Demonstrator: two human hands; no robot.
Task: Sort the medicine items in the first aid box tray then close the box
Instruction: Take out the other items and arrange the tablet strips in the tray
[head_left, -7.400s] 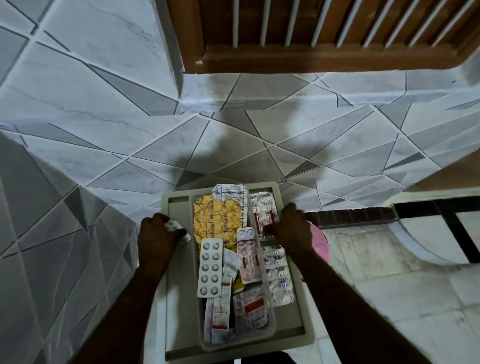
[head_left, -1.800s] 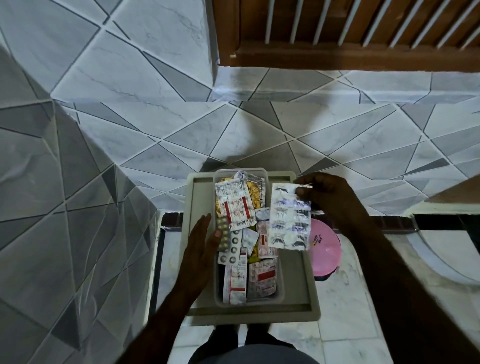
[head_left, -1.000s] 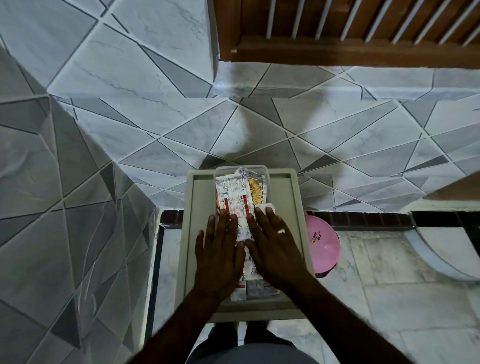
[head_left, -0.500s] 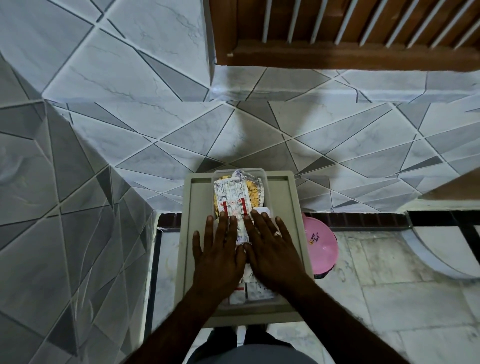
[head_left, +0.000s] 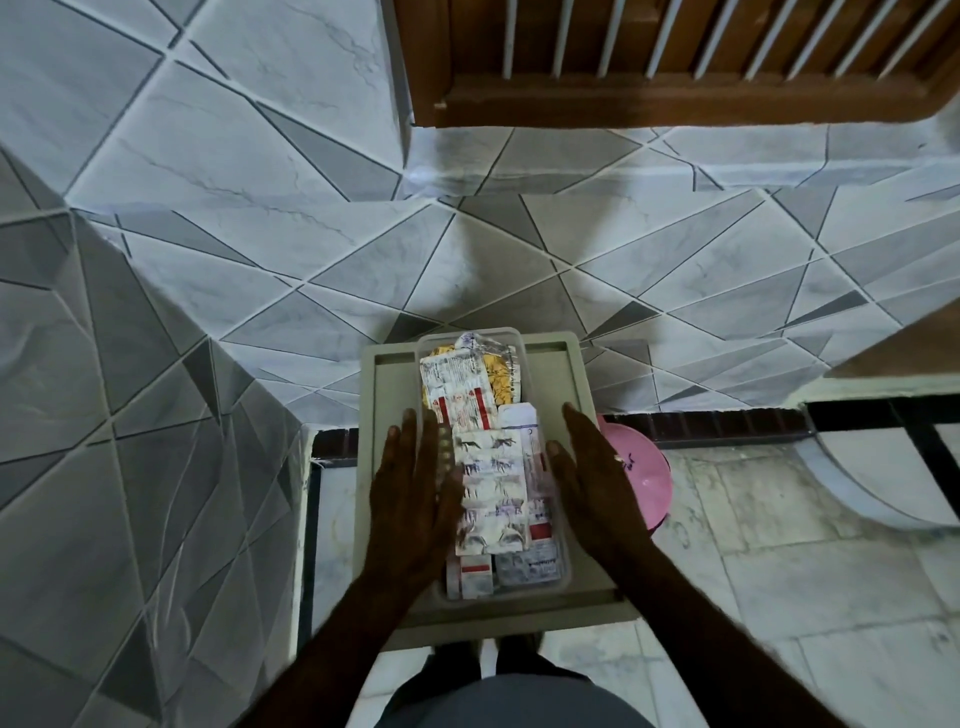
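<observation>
Head view: print on the packs is too blurred to read; only red bands and label blocks show. The clear tray (head_left: 493, 330) sits in the middle of the open beige first aid box (head_left: 389, 395), stacked lengthwise with a silver blister strip (head_left: 491, 493) on top, a white-red strip (head_left: 457, 395) and a yellow pack (head_left: 498, 374) behind. Left hand (head_left: 415, 493) and right hand (head_left: 592, 483) lie flat either side of the stack, fingers straight, grasping nothing. Pink bowl (head_left: 649, 478) is beside the box's right edge.
</observation>
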